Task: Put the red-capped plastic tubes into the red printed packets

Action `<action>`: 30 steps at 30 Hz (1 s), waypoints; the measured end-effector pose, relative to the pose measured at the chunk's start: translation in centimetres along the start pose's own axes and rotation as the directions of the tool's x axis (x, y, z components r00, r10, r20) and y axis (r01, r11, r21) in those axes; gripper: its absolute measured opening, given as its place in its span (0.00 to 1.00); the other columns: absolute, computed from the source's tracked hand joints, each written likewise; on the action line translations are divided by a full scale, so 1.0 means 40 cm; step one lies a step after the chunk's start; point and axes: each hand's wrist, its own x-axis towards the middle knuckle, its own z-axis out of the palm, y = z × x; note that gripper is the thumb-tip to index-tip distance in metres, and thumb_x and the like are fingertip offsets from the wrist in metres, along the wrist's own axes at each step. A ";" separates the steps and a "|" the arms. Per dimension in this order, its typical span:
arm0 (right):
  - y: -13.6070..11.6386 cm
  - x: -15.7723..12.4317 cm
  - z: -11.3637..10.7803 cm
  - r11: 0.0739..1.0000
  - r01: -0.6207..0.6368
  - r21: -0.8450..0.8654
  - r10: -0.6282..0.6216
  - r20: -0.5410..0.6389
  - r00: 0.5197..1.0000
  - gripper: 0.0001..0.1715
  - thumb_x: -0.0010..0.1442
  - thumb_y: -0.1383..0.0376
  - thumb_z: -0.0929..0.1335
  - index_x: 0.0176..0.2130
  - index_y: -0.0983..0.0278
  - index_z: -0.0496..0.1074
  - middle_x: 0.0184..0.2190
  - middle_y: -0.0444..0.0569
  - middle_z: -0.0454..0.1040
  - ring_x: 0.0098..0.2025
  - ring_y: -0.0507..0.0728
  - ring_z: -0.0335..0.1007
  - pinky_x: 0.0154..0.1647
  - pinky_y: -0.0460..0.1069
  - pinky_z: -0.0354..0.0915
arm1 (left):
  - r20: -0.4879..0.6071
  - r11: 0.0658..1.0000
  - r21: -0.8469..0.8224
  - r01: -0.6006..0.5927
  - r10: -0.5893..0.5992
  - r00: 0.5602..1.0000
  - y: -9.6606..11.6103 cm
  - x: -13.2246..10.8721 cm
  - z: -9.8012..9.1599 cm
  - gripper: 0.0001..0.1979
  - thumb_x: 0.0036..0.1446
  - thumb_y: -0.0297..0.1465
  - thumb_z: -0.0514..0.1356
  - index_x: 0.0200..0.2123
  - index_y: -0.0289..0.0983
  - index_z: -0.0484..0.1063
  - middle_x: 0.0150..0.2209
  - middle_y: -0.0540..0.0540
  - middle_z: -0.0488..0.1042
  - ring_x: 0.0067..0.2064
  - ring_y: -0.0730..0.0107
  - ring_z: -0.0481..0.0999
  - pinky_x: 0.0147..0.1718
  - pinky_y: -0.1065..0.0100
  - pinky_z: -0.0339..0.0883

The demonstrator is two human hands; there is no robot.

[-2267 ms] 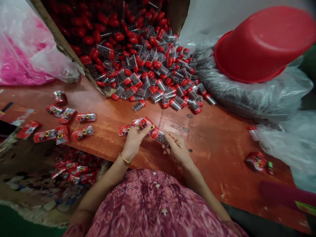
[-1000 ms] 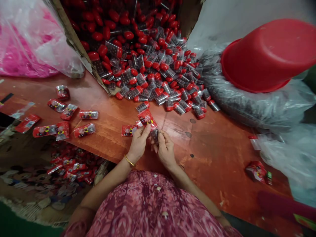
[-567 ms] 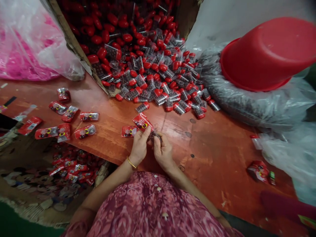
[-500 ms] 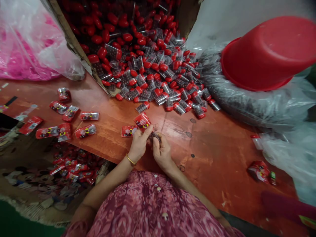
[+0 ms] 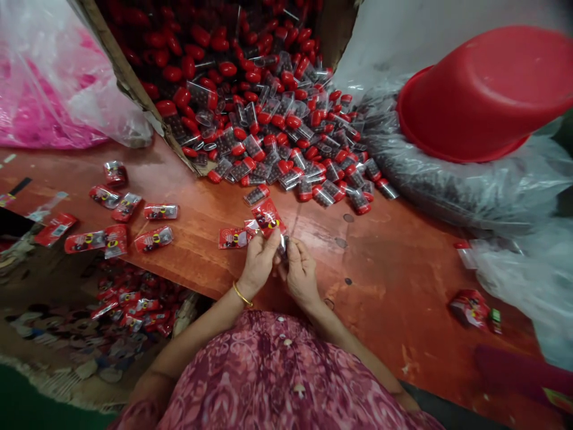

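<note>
Your left hand [image 5: 258, 263] pinches the red printed wrapper [image 5: 267, 217], which stands up just above its fingertips. Your right hand [image 5: 301, 276] is closed beside it, fingers [image 5: 292, 249] gripping the wrapper's clear lower end. Heap of red-capped cases [image 5: 286, 149] lies well beyond both.

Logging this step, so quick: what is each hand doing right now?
Left hand: closed on the red wrapper.
Right hand: fingers pinched at the wrapper's lower end; what they grip is hidden.
</note>
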 end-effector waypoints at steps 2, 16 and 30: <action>0.006 0.000 -0.006 0.997 0.044 -0.058 -0.046 -0.037 0.998 0.17 0.60 0.49 0.60 0.33 0.60 0.61 0.19 0.37 0.64 0.12 0.45 0.51 0.11 0.43 0.52 | 0.015 0.997 0.015 -0.074 0.073 0.997 -0.010 0.010 -0.006 0.19 0.47 0.47 0.61 0.32 0.35 0.75 0.14 0.53 0.66 0.16 0.77 0.64 0.16 0.74 0.57; 0.021 0.020 -0.087 0.839 0.303 -0.452 -0.385 -0.100 0.917 0.13 0.60 0.57 0.60 0.38 0.61 0.67 0.30 0.46 0.71 0.34 0.53 0.67 0.36 0.49 0.66 | 0.123 0.939 0.232 -0.255 0.232 0.965 -0.028 0.009 0.011 0.14 0.50 0.42 0.61 0.29 0.36 0.73 0.26 0.50 0.73 0.29 0.73 0.69 0.31 0.72 0.63; 0.005 -0.010 -0.153 0.852 0.206 -0.481 -0.241 -0.010 0.971 0.11 0.59 0.58 0.63 0.36 0.62 0.68 0.23 0.42 0.70 0.25 0.51 0.65 0.27 0.47 0.62 | -0.141 0.987 0.119 -0.108 0.125 0.982 -0.057 0.056 0.009 0.18 0.42 0.39 0.66 0.14 0.35 0.65 0.15 0.54 0.66 0.21 0.77 0.67 0.24 0.73 0.62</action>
